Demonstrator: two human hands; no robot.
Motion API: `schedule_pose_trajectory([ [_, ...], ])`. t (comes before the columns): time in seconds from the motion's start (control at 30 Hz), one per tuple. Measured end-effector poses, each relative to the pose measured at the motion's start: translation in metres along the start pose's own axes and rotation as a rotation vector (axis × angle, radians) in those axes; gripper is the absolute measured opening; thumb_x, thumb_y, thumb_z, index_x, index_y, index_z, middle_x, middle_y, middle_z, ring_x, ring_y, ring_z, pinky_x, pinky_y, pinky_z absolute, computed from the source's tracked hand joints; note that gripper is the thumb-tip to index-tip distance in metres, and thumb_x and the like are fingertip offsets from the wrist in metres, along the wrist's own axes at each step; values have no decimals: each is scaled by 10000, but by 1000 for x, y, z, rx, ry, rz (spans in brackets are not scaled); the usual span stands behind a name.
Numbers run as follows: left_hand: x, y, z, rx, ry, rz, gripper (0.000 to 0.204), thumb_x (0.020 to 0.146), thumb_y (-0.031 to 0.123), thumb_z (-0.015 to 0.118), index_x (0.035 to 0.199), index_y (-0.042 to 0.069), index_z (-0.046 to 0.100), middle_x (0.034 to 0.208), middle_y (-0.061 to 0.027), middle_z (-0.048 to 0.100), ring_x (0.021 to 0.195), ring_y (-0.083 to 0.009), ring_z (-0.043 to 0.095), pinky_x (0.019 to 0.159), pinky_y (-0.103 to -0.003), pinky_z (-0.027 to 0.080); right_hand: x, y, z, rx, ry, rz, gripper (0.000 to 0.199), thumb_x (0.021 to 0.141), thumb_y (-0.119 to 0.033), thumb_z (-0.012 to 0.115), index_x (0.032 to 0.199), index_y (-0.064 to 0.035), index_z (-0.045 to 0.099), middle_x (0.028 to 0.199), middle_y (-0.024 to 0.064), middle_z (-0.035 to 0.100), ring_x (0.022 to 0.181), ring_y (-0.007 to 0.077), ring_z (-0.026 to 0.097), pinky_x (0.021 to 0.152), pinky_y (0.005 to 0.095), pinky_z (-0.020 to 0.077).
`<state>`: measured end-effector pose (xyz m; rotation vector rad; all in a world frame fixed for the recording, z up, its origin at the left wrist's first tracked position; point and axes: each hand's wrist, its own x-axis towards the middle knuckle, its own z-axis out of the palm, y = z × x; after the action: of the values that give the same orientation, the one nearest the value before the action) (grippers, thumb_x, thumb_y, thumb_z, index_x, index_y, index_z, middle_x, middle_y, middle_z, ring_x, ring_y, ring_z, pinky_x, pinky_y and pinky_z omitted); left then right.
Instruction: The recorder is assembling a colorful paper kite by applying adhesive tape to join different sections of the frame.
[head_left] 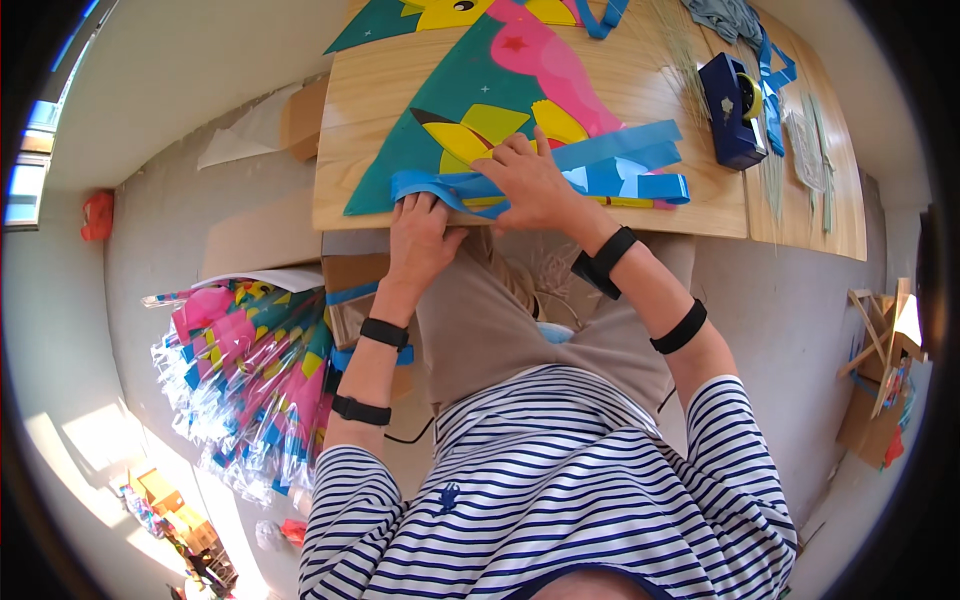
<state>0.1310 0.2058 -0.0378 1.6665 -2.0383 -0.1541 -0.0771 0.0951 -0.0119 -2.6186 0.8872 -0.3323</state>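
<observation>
Surface: pale wood, seen from above; a bare strip of the surface is left along its left side, and a grey floor is seen beyond
Triangular sheet: the green, pink and yellow sheet is laid flat, with its wide base along the near edge
Blue ribbon: the ribbon is spread across the sheet's near part, with a curled loop at left and flat lengths at right
Left hand: the left hand is placed at the near edge, its fingers touching the loop and its thumb apart; whether the loop is pinched cannot be told
Right hand: the right hand is laid over the ribbon, fingers bent and partly spread; whether anything is gripped cannot be told
Far right: a dark blue tape dispenser is set beside more blue strips
Near left: plastic-wrapped colourful sheets are heaped below the surface
</observation>
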Motion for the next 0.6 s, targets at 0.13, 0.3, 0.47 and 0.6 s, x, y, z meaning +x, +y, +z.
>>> schedule_pose_trajectory([
  [0.13, -3, -2, 4, -20, -17, -31, 493, 702, 167, 873, 1139, 34, 687, 1229, -151, 618, 1215, -396, 547, 1041, -528, 441, -3, 6, 6, -124, 40, 27, 409, 678, -141, 793, 1069, -85, 687, 985, 83, 652, 1163, 343, 546, 1148, 744, 295],
  [0.3, -4, 1, 7, 72, -3, -6, 527, 700, 181, 875, 1171, 47, 681, 1271, -137, 610, 1253, -381, 541, 1099, -557, 408, 1, 13, 9, -198, 266, 26, 189, 762, 15, 646, 930, -69, 665, 886, 85, 646, 1040, 329, 607, 1128, 729, 336],
  [0.47, -6, 10, 10, 185, -15, -26, 644, 714, 196, 877, 1298, 62, 642, 1319, -142, 591, 1276, -380, 536, 1129, -532, 391, 0, 23, -8, -335, 334, 30, 103, 789, -5, 641, 872, -64, 660, 873, 97, 655, 963, 313, 639, 1166, 700, 318],
  [0.6, -7, 11, 13, 171, -31, -42, 686, 714, 195, 876, 1333, 34, 626, 1311, -152, 594, 1277, -378, 542, 1123, -531, 394, -12, 37, -19, -393, 382, 23, 91, 805, -11, 632, 870, -66, 664, 858, 98, 648, 943, 313, 645, 1180, 688, 312],
])
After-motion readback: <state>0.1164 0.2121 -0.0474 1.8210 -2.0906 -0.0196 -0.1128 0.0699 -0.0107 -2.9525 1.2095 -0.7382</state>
